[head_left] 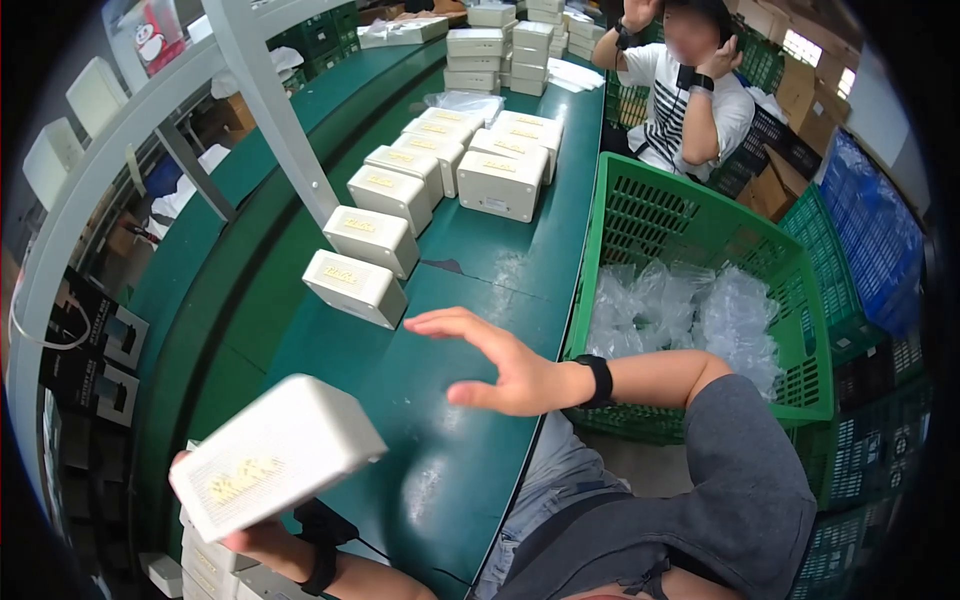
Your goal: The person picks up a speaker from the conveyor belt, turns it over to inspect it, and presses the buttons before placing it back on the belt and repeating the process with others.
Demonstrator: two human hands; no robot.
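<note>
A white box-shaped unit (300,440) with raised yellow lettering is tilted up at the lower left, and my left hand (265,545) is closed round it from beneath. Most of that hand's fingers are hidden behind the unit. My right hand (500,370) hovers over the green work surface (390,385) with fingers apart and nothing in them. Its fingertips are close to the nearest standing white unit (355,288). Beyond that one, several similar units (390,190) stand in rows, lettering facing up.
A green crate (700,205) of clear plastic bags (690,310) is at my right. Stacked white units (475,60) stand at the far end. A grey metal post (270,110) rises on the left. Across the crate is another person (675,95) with both hands raised.
</note>
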